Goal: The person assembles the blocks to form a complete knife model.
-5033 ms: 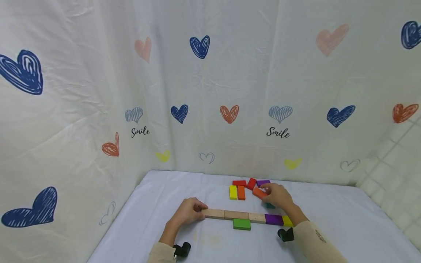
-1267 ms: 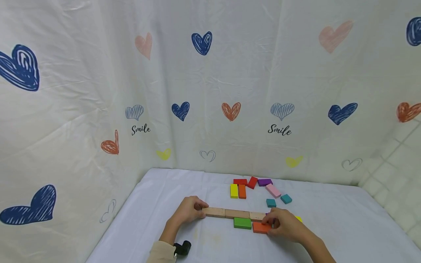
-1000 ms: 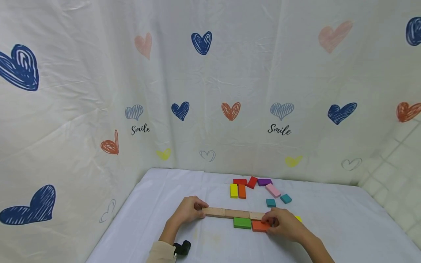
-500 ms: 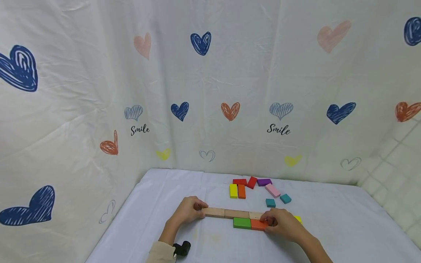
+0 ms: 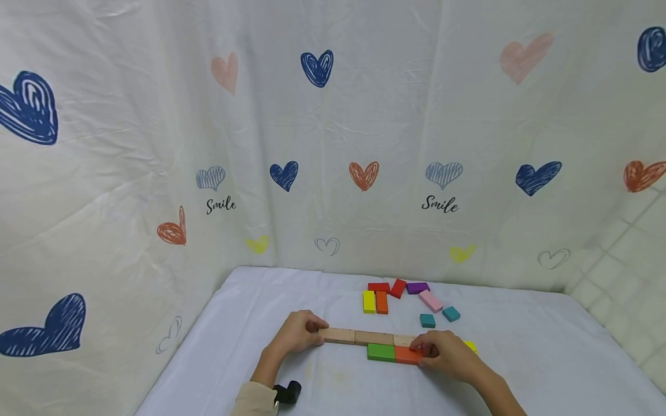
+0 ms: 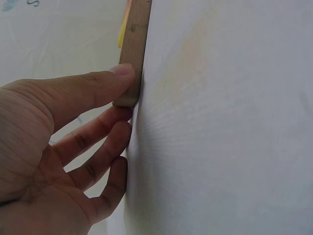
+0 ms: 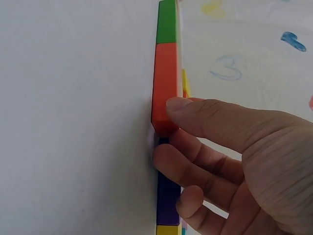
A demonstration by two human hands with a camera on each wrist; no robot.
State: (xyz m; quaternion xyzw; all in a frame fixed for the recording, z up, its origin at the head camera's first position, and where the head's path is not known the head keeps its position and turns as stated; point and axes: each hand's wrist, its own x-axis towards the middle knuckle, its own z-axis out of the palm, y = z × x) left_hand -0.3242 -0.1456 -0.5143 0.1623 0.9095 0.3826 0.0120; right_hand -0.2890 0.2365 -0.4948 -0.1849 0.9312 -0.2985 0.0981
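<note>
A row of plain wooden blocks (image 5: 373,338) lies across the white cloth. My left hand (image 5: 298,333) pinches the leftmost wooden block (image 6: 133,51) at its outer end, thumb on one face. Along the row's near side, a green block (image 5: 381,352) and an orange block (image 5: 407,355) lie end to end. Thumb and fingertips of my right hand (image 5: 450,353) hold the orange block's right end. The row continues with a purple block (image 7: 168,198) behind the right fingers and a yellow block (image 5: 471,346) at its far right, both partly hidden in the head view.
Behind the row lie loose blocks: a yellow one (image 5: 369,302), an orange one (image 5: 382,303), two red, a purple one (image 5: 418,288), a pink one (image 5: 430,301) and two teal (image 5: 428,320). A heart-printed curtain (image 5: 333,133) hangs at the back.
My right hand has brought the orange block from the back to the row's near side, then slid it left against the green block, which has shifted slightly left. My left hand stays put.
</note>
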